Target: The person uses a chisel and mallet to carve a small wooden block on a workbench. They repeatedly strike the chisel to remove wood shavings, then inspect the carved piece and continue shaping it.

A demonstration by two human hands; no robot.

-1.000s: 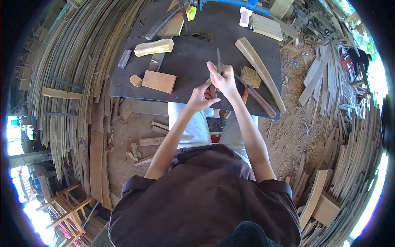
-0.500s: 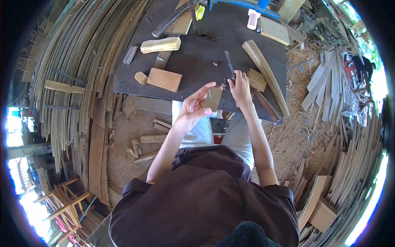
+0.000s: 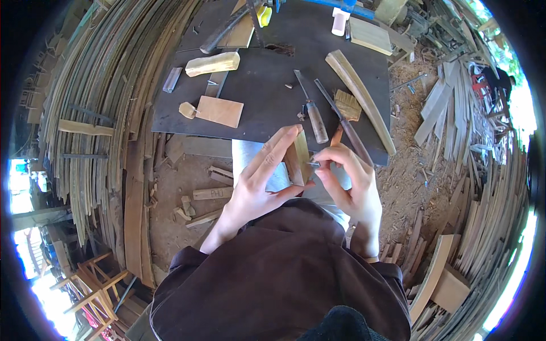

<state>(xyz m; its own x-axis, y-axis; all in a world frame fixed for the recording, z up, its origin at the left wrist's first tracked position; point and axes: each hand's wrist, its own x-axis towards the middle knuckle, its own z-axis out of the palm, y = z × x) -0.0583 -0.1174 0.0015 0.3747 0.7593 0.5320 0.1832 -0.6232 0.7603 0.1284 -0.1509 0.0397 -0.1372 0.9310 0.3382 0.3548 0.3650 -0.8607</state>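
Fingers of the left hand grasp a small wooden block just this side of the workbench; at the block's right a nail sits pinched between thumb and forefinger of the right hand.

Littered floor between plank stacks

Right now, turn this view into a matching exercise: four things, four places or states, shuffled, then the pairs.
1. Left hand
2. Right hand
3. Reddish-brown board
4. Pale bottle

A. At the far side, beside the blue bar
B. Pinching a thin metal piece
C. On the dark tabletop, left half, near edge
D. Holding a wooden block

Pairs: 1-D, 2-B, 3-C, 4-A
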